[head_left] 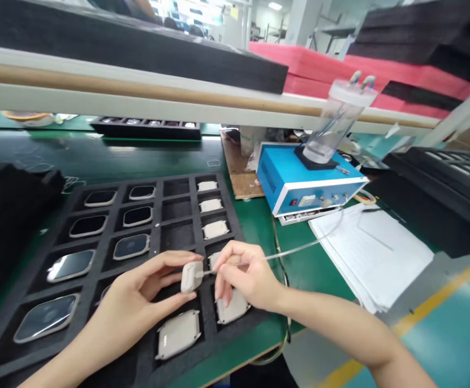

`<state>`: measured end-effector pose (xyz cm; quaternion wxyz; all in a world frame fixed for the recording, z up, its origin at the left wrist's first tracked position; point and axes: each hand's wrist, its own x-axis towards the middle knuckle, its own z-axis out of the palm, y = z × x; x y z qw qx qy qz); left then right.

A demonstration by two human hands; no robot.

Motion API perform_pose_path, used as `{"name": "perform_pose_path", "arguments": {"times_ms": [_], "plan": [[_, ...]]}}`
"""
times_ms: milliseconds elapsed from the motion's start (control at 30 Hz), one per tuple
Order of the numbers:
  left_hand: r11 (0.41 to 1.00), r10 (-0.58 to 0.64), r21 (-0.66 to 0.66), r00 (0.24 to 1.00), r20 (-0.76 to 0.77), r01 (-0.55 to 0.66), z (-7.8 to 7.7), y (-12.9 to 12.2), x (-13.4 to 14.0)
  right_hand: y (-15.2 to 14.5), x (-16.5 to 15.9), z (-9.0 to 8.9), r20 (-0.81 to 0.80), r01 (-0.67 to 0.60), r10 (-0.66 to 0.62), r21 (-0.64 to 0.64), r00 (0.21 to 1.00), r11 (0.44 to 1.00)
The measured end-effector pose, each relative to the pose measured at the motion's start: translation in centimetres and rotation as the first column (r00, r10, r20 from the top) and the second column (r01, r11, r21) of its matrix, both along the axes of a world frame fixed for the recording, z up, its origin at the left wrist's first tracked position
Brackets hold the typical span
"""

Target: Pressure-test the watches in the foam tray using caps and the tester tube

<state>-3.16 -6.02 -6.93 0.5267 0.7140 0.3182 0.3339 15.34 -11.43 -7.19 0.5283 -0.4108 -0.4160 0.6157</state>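
My left hand (138, 296) pinches a small beige watch case (191, 276) between thumb and fingers, tilted on edge above the black foam tray (160, 207). From the right, my right hand (245, 275) grips the end of a thin clear tube (303, 246), whose narrow tip meets or nearly meets the case. Below my hands, a beige watch case (178, 334) and another beige case (233, 308) lie in tray pockets. Several more beige cases (211, 205) fill the right column. Dark-faced watch pieces (132, 247) sit in the left columns, partly behind my left arm.
The tube runs to a blue box (311, 186) with a clear cylinder (334, 124) on top. Papers (372, 248) lie right of it. A dark foam stack (12, 215) is at left. A shelf (138, 91) with black and pink foam (311, 64) crosses the back.
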Motion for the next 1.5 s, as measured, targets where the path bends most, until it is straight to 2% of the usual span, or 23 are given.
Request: {"name": "perform_pose_path", "arguments": {"times_ms": [267,667,1067,1500], "plan": [[0.999,0.009,0.051,1.000,0.009,-0.010,-0.14,-0.01,-0.01,0.16,-0.19,-0.11,-0.028,-0.025,0.025,-0.002,0.999,1.000],[1.000,0.000,-0.013,0.998,-0.060,0.000,0.01,-0.09,-0.26,0.03,-0.10,-0.07,-0.010,-0.024,0.024,0.019,1.000,1.000],[1.000,-0.017,-0.024,0.999,-0.049,0.016,-0.11,-0.11,-0.47,0.05,-0.21,-0.16,-0.011,-0.025,0.025,0.014,1.000,1.000],[0.999,-0.004,0.034,1.000,-0.023,0.004,0.19,-0.16,-0.11,0.08,-0.24,-0.27,-0.021,-0.026,0.027,0.019,0.999,0.999]]}}
